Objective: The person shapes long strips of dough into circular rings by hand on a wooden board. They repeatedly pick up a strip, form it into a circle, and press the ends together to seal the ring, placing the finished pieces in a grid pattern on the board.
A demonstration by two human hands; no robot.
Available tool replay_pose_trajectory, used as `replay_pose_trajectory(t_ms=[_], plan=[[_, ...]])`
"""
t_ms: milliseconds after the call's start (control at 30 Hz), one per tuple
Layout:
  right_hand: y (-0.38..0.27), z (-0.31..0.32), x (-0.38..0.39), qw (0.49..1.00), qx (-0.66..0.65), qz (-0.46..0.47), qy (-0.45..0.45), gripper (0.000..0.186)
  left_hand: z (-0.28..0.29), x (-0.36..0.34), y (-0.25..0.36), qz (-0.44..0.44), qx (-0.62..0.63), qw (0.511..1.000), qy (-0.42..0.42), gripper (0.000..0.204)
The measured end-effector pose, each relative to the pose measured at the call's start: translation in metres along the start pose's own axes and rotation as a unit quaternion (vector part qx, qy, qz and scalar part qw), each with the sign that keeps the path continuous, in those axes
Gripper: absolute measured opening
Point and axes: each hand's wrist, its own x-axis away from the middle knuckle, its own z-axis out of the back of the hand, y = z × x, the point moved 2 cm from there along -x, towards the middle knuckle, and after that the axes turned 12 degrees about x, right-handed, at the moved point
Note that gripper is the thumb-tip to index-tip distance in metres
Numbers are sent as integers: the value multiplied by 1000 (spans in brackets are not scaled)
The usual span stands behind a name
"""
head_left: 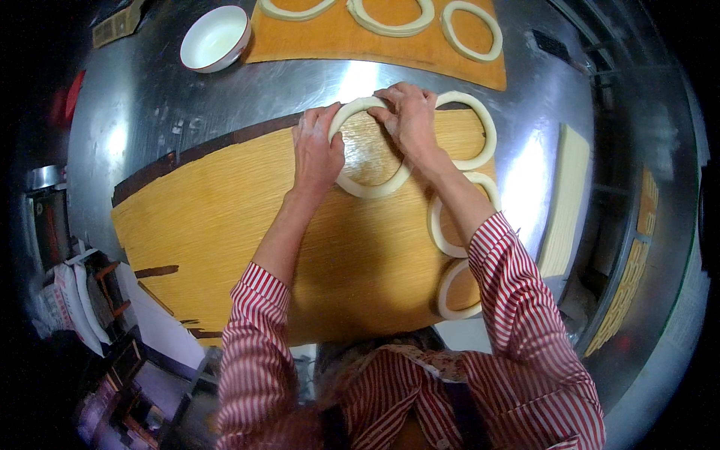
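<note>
A pale dough ring [369,190] lies at the far edge of a ribbed yellow wooden board [225,225]. Around its left side my left hand [318,146] is closed, with the fingers over the dough. My right hand [412,120] pinches the ring's upper right part between thumb and fingers, hiding some of it. Just right of that hand sits a second dough ring [489,127]. Two more, a third ring [435,225] and a fourth ring [444,289], run down the board's right edge, partly covered by my right forearm.
Beyond the near board, an orange board [300,51] carries more dough rings [495,41]. A white bowl [215,41] stands at its left on the metal table [97,165]. A long pale slab [562,202] lies at the right, near a tray of yellowish pieces [622,296].
</note>
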Motion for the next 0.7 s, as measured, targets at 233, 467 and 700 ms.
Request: replay_pose_trajectory(t_ms=[233,467,700], plan=[[9,10,16,1000,7,-11,6,37,2,8,1,-6,-11,1000,21,48],[17,27,41,999,34,5,-13,58,10,39,8,-164,-6,981,-102,27],[9,36,59,998,40,-23,-45,73,11,52,23,-172,5,974,-148,27]])
